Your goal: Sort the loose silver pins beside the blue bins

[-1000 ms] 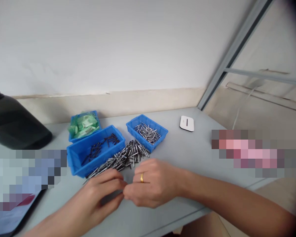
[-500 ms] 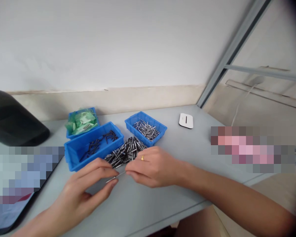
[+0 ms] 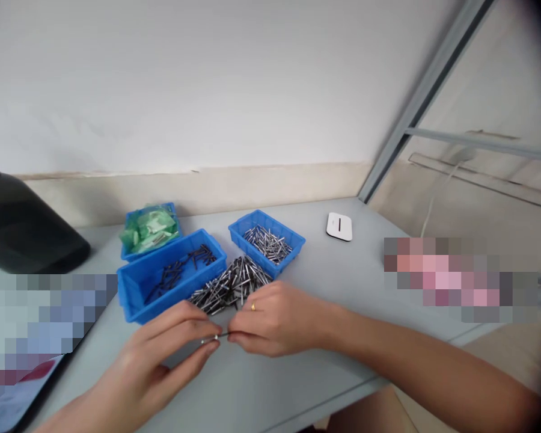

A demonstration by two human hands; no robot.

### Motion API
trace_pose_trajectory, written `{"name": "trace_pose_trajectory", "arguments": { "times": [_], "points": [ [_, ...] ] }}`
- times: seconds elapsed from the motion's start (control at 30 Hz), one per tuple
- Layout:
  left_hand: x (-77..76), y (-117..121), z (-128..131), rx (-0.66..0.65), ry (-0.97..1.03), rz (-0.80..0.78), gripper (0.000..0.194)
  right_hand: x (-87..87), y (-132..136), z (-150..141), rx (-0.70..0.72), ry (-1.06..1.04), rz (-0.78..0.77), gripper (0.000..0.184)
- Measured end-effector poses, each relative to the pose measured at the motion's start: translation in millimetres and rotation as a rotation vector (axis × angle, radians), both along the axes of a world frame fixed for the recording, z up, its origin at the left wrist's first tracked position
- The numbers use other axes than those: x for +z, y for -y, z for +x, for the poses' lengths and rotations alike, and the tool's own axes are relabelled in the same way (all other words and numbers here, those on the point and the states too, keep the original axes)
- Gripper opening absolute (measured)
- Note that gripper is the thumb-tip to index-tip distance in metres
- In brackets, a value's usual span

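A blind rivet (image 3: 211, 340), with a short silver body and a thin darker pin, lies between my two hands. My left hand (image 3: 162, 355) pinches the silver end between thumb and fingertips. The pin's other end disappears into the closed fingers of my right hand (image 3: 270, 322), which wears a gold ring. Just beyond my fingertips, a loose pile of rivets (image 3: 232, 281), silver and dark mixed, rests on the grey table (image 3: 297, 385). Dark rivets lie in the long blue bin (image 3: 130, 294) at the left, silver ones in the blue bin (image 3: 293, 252) behind the pile.
A third blue bin (image 3: 127, 255) with green plastic bags (image 3: 151, 227) stands at the back left. A dark bottle (image 3: 31, 222) and a screen-like device (image 3: 49, 361), partly pixelated, are at the left. A white box (image 3: 339, 227) sits back right, near a metal frame (image 3: 388, 159).
The view has tilted up slightly, so things sit lower. Both hands stay together at the rivet, with my right fingertips a little nearer the left ones.
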State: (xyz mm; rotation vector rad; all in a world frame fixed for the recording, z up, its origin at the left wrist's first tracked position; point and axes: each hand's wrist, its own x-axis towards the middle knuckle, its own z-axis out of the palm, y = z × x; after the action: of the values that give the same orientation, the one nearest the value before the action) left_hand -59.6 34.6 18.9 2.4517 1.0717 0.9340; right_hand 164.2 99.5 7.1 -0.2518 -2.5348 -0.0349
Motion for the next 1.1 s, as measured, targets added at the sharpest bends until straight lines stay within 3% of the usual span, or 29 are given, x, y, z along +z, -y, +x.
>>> {"name": "trace_pose_trajectory", "arguments": {
  "times": [0.23,0.4,0.53,0.83,1.1],
  "points": [
    [0.5,-1.9,2.9,0.023,-0.048,-0.122,0.011,4.7,-0.6,1.9,-0.017,-0.152,0.019,0.022],
    [-1.3,-2.2,6.0,-0.085,-0.220,-0.172,0.014,4.4,5.5,2.6,0.049,-0.017,-0.005,0.029],
    [-1.4,-4.1,5.3,-0.136,-0.291,-0.239,0.018,3.2,7.0,2.4,0.083,0.017,0.027,0.022],
    [-1.4,-4.1,5.6,-0.025,-0.108,-0.295,0.016,7.2,1.4,4.3,0.040,0.011,0.029,0.020],
    [1.3,-5.1,4.2,0.012,-0.078,-0.236,0.010,3.5,-0.3,2.6,0.024,0.088,0.000,0.022]
  ]
}}
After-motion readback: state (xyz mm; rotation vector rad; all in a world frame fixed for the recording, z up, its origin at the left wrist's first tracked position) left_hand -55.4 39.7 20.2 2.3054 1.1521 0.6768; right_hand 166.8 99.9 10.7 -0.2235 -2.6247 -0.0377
